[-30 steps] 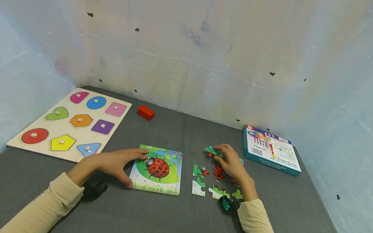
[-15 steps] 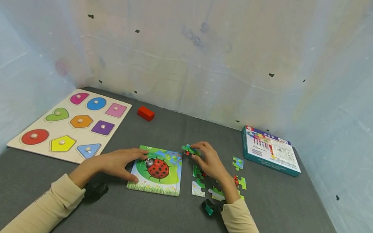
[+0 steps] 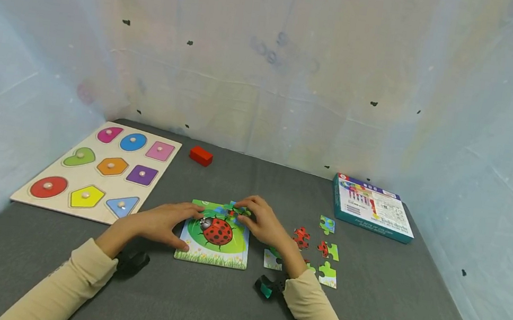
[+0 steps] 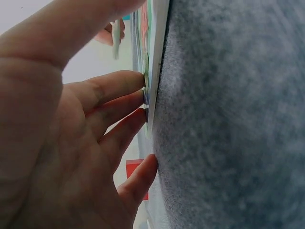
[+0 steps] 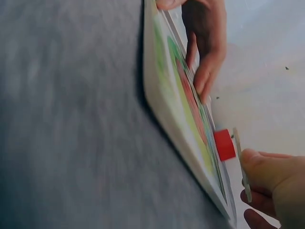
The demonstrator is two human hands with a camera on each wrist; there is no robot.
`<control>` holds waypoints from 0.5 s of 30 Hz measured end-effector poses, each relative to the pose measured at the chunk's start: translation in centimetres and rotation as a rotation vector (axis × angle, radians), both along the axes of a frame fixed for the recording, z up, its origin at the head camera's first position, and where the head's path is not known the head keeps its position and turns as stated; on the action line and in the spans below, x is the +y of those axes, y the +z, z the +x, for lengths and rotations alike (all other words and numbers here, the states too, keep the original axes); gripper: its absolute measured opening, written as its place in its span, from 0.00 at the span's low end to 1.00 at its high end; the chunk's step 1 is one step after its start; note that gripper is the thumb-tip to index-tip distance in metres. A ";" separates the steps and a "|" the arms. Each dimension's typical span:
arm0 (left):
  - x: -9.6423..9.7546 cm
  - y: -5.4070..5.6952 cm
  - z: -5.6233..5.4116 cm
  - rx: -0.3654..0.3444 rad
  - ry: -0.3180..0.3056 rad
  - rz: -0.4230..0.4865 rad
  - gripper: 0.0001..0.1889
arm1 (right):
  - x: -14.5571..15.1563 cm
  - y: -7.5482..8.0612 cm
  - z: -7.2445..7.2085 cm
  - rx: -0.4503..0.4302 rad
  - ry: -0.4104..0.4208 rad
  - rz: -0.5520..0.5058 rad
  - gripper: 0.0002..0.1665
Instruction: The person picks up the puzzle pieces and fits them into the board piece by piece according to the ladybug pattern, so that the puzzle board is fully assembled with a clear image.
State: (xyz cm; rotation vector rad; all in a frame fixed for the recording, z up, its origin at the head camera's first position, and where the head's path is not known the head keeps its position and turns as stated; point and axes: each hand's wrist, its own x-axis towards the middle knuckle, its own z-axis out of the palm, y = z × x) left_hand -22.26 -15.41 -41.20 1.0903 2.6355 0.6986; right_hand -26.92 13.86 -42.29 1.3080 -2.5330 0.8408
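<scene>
A square ladybug puzzle board (image 3: 220, 258) lies flat on the grey table. My left hand (image 3: 155, 222) rests its spread fingertips on the board's upper left part, with the thumb at the lower left corner. In the left wrist view, the left fingers (image 4: 114, 90) meet the board's edge. Between thumb and fingers, my right hand (image 3: 267, 226) pinches a puzzle piece (image 3: 232, 212) with green, blue and red on it. That piece is over the board's upper right part; the right wrist view shows it edge-on, raised above the picture.
Several loose puzzle pieces (image 3: 328, 274) lie right of the board, some partly hidden by the right forearm. A wooden shape board (image 3: 111, 185) with knobbed pieces lies at left. A red block (image 3: 201, 156) sits behind, and a teal-sided box (image 3: 373, 206) lies at back right.
My right hand has carried the puzzle piece left, from above the loose pieces to over the ladybug board. The left thumb has shifted slightly onto the board's corner; that hand otherwise stays put.
</scene>
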 end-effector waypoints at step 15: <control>0.0 0.0 0.1 0.004 0.008 0.017 0.39 | -2.5 -0.8 0.3 0.076 0.071 0.027 0.14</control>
